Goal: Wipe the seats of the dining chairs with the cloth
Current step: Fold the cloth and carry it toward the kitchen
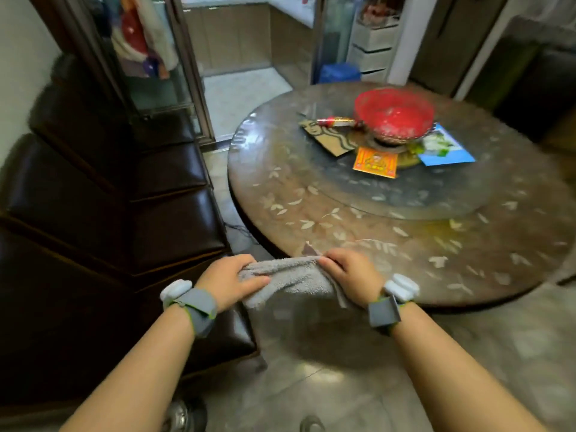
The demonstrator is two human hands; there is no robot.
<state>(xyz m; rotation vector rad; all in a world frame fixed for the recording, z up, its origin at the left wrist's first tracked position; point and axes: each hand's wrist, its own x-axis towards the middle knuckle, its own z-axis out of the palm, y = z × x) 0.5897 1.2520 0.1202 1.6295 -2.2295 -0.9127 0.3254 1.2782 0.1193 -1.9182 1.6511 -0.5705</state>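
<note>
Preparation seems the step in hand: left hand point(229, 280) and right hand point(352, 275) both pinch the grey cloth point(290, 280) stretched between them above the floor, so next it must reach the nearest dark chair seat point(177, 226).

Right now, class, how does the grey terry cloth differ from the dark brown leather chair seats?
The grey terry cloth is pale, soft and bunched; the dark brown leather chair seats are dark, glossy and flat. The cloth is held in the air by the left hand and right hand; the seats stand in a row beside the round table, untouched.
</note>
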